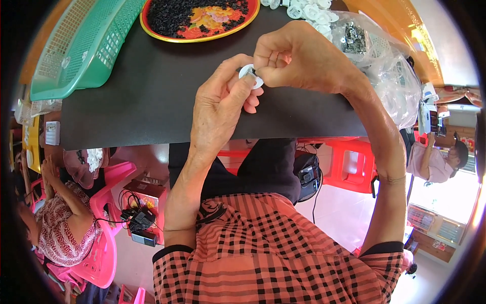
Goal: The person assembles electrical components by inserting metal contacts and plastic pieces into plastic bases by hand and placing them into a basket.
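Note:
Over the dark table (147,111), my left hand (217,104) grips a small white round plastic disc (245,69) between thumb and fingers. A tiny black piece (253,72) shows at the disc's middle. My right hand (298,58) is closed, its thumb and finger pinched together against the disc's right side. What those fingertips hold, if anything, is hidden. Beyond my hands stands a red tray (202,38) with a yellow rim and a flower print, strewn with many small black pieces (169,20).
White round plastic parts (319,17) lie piled at the far right. Beside them are clear plastic bags (392,86), one with small metallic parts (353,38). A green basket (104,61) stands at the far left. A person (68,218) sits left; another (435,159) is at right.

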Demonstrator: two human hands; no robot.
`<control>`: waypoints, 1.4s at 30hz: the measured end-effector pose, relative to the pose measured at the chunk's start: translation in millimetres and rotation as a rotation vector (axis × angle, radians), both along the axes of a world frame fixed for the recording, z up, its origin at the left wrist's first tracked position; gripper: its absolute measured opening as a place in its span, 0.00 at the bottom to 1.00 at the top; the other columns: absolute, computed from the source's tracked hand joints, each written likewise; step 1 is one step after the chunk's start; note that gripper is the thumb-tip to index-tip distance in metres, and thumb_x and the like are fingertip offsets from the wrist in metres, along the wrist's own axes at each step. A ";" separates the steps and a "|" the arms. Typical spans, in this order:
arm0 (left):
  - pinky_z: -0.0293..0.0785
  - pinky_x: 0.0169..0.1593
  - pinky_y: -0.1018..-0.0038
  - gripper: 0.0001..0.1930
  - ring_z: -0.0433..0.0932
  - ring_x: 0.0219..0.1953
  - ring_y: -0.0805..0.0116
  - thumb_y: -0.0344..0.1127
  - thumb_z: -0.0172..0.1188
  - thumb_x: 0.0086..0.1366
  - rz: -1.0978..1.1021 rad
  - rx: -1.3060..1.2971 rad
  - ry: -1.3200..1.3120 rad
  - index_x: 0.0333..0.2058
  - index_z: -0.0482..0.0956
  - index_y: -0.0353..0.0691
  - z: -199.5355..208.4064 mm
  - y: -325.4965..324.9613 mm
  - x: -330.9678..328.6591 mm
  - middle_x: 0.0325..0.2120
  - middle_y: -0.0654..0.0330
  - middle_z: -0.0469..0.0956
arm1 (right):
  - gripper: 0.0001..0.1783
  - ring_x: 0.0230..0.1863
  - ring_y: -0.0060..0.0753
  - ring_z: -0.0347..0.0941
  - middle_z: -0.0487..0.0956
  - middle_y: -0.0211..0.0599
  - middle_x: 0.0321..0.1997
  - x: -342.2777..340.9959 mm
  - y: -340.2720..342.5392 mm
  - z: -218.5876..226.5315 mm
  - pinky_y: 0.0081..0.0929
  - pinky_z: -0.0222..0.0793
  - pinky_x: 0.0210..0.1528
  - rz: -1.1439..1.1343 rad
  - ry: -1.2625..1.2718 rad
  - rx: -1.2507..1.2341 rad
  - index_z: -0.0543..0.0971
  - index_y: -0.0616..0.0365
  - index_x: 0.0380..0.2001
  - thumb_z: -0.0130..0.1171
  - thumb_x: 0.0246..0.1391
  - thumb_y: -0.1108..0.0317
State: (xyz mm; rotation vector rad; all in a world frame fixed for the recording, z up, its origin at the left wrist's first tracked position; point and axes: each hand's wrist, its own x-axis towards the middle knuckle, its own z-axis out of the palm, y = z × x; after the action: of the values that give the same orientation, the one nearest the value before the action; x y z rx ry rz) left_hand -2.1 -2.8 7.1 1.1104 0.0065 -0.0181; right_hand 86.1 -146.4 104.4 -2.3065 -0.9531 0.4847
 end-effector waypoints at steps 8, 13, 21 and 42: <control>0.73 0.31 0.82 0.13 0.75 0.29 0.79 0.30 0.54 0.67 0.032 -0.004 -0.013 0.48 0.74 0.34 -1.8 -4.2 -0.5 0.27 0.62 0.77 | 0.04 0.23 0.08 0.62 0.70 0.17 0.17 15.1 -7.1 -7.6 0.13 0.60 0.27 0.020 0.111 -0.059 0.76 0.61 0.19 0.57 0.44 0.74; 0.71 0.31 0.83 0.14 0.73 0.28 0.81 0.31 0.55 0.66 0.051 0.118 -0.031 0.49 0.74 0.34 2.1 -6.4 -1.9 0.27 0.64 0.76 | 0.05 0.24 0.08 0.63 0.70 0.17 0.17 12.5 -5.8 -4.8 0.13 0.60 0.27 -0.010 0.117 -0.087 0.76 0.61 0.19 0.57 0.45 0.73; 0.72 0.33 0.81 0.17 0.75 0.29 0.78 0.32 0.54 0.68 0.041 0.220 -0.035 0.53 0.72 0.32 1.6 -5.6 -3.9 0.31 0.60 0.78 | 0.06 0.22 0.09 0.63 0.70 0.20 0.16 10.7 -1.3 -2.3 0.15 0.61 0.26 -0.024 0.039 -0.141 0.75 0.61 0.18 0.58 0.45 0.73; 0.74 0.32 0.80 0.16 0.75 0.27 0.77 0.33 0.54 0.68 -0.005 -0.025 0.041 0.51 0.73 0.33 1.5 3.9 -0.5 0.28 0.59 0.79 | 0.04 0.23 0.12 0.67 0.73 0.23 0.18 4.9 1.0 -11.8 0.16 0.64 0.27 -0.068 0.022 0.036 0.78 0.62 0.23 0.61 0.46 0.72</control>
State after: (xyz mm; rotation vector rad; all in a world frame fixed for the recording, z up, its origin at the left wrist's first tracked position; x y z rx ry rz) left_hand -2.5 1.0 8.6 1.0852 0.0404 -0.0458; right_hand 91.0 -145.4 92.6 -2.2889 -0.8632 0.4596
